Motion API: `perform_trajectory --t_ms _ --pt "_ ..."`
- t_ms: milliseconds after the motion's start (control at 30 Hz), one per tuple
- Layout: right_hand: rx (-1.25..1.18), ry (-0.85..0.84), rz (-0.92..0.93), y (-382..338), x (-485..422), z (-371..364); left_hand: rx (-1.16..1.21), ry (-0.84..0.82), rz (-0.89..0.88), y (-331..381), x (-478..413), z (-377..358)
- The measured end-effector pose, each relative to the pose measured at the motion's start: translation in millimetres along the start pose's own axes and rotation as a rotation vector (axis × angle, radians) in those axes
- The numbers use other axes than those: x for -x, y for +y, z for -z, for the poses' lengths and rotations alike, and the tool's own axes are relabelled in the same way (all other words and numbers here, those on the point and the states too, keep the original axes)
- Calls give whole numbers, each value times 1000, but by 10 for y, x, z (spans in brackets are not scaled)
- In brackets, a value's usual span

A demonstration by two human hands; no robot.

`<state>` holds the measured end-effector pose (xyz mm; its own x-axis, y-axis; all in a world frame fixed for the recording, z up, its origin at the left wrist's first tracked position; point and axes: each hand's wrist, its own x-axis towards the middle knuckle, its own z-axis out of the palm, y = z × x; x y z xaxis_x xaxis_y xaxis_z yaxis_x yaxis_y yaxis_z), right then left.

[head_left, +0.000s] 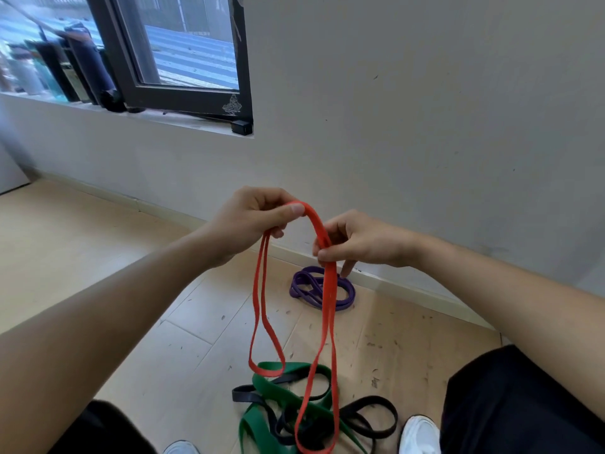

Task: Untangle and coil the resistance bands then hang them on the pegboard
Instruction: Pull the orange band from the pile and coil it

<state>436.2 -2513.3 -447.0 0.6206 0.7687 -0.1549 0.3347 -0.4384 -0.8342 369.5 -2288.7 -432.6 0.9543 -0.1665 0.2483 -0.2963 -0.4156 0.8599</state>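
Band, red (328, 299), flat, 2 hanging loops btwn both hands.

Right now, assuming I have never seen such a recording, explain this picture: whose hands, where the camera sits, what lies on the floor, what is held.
There is no machine: a person wears one camera on the head, looking down at their own bare hands. The left hand and right hand both pinch a red band, whose loops hang down. On the wooden floor lie a coiled purple band near the wall and, by a white shoe, a green band and black band tangled together.
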Motion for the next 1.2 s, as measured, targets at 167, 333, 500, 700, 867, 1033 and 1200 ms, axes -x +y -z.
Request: perform_trajectory --t_ms 167,333,500,700,867,1033,1200 --pt "-2 -67 -83 101 24 93 101 136 12 -45 16 126" --pt "-237 202 121 -77 192 399 179 158 92 -160 48 305" --pt "-170 404 248 -234 236 454 157 102 112 -155 43 221" --pt "-45 417 212 -193 172 406 125 73 117 -91 -61 59" --pt "86 371 195 -164 85 324 97 87 81 1 -182 -115" --pt "41 312 190 -123 4 266 13 148 29 46 -282 -199" --pt "-19 137 -6 134 -103 204 29 235 -35 74 -307 -175"
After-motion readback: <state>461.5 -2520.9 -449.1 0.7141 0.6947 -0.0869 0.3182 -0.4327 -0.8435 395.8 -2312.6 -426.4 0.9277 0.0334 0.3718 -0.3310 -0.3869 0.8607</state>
